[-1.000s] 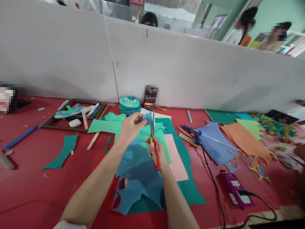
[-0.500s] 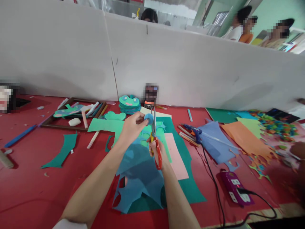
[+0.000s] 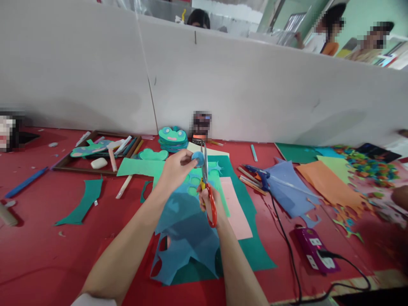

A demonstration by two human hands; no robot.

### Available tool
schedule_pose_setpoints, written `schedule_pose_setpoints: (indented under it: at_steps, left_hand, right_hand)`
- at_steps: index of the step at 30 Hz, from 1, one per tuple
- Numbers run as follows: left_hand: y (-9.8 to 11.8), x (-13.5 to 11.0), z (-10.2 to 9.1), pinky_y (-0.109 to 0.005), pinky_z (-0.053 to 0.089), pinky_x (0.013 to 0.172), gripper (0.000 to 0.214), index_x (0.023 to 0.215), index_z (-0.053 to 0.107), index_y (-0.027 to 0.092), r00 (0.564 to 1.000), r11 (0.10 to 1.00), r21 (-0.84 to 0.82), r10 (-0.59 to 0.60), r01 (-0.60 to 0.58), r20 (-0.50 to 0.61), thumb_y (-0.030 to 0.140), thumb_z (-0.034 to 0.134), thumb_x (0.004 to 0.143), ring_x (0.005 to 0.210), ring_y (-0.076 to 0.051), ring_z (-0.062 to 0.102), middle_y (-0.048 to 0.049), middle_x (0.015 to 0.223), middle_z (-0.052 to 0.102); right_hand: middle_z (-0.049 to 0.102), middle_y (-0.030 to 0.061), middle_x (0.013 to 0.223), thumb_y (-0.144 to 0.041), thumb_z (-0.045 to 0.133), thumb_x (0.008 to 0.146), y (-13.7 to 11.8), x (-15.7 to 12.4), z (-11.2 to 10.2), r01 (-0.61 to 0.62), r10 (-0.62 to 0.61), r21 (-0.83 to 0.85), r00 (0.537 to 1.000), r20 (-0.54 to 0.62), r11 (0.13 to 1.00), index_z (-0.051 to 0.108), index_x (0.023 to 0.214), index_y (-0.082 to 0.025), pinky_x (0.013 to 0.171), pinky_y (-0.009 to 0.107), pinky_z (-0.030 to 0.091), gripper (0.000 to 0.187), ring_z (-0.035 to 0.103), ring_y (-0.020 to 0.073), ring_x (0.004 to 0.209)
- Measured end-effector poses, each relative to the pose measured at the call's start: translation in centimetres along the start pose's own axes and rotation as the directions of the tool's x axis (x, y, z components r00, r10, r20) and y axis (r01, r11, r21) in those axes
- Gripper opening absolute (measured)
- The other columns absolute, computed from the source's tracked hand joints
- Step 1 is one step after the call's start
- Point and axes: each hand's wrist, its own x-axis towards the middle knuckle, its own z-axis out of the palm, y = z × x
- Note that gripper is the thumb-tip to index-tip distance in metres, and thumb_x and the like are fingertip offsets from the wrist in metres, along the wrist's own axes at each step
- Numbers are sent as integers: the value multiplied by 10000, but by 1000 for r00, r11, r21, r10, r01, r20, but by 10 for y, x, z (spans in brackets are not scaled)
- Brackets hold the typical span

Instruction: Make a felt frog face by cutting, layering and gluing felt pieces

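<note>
A small round blue felt piece [image 3: 198,159] is pinched between the fingertips of my left hand [image 3: 176,168]. My right hand [image 3: 210,199] grips the scissors [image 3: 211,208], which have red and yellow handles and blades pointing up and away. The blades stand right beside the edge of the blue piece, slightly apart at the tips. Under both hands lie a cut-up blue sheet [image 3: 188,225], light green sheets [image 3: 140,167], a pink sheet [image 3: 237,212] and a large dark green sheet [image 3: 259,250].
A stack of frog faces [image 3: 172,139] stands by the white partition [image 3: 248,93]. On the left is a brown tray [image 3: 86,170] of pens. To the right lie a blue glue gun [image 3: 258,173] with a cable, a purple power strip [image 3: 315,250] and an orange sheet [image 3: 331,182].
The scissor tips have drawn closer together, and the blue piece has turned or shifted slightly left. Both arms stay almost in place.
</note>
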Motion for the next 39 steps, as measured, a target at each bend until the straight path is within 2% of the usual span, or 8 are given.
schedule_pose_setpoints:
  at_steps: [14, 20, 27, 34, 39]
  left_hand:
    - [7, 0, -5, -296, 519, 731, 80, 786, 595, 179, 1000, 1000, 24, -20, 20, 7, 255, 617, 771, 750, -171, 681, -24, 771, 702]
    - [7, 1, -8, -286, 510, 737, 73, 805, 610, 184, 1000, 999, 46, -21, 21, 14, 253, 607, 781, 772, -174, 681, -21, 787, 709]
    - [15, 0, -14, -286, 507, 714, 94, 793, 613, 183, 997, 995, 65, -69, 70, -19, 273, 620, 767, 772, -185, 679, -29, 778, 706]
    - [12, 0, -10, -275, 490, 714, 102, 805, 617, 189, 999, 998, 69, -10, 12, -31, 284, 615, 768, 778, -168, 650, -15, 790, 682]
    - [8, -2, 1, -292, 484, 732, 94, 785, 613, 192, 996, 996, 81, 39, -33, -81, 285, 605, 777, 758, -161, 615, -16, 777, 655]
  right_hand:
    - [312, -77, 538, -720, 504, 747, -4, 0, 0, -4, 3, -51, 1000, -20, 999, 475, 778, -197, 435, 218, 250, 524, 270, 73, 470]
    - [323, -71, 532, -701, 505, 760, -4, 1, -2, 15, -20, -122, 999, -42, 992, 469, 739, -202, 442, 224, 255, 500, 290, 80, 474]
    - [359, -56, 578, -710, 418, 808, -1, 0, -3, 99, -101, -89, 995, -12, 991, 514, 862, -200, 477, 242, 286, 523, 332, 96, 497]
    - [401, -41, 618, -707, 393, 826, 2, -1, -2, 114, -109, -89, 992, 57, 990, 509, 926, -196, 505, 255, 307, 533, 353, 100, 518]
    - [389, -44, 620, -708, 410, 819, 0, -1, -1, 94, -91, -52, 995, 46, 994, 504, 902, -208, 493, 251, 306, 516, 351, 97, 507]
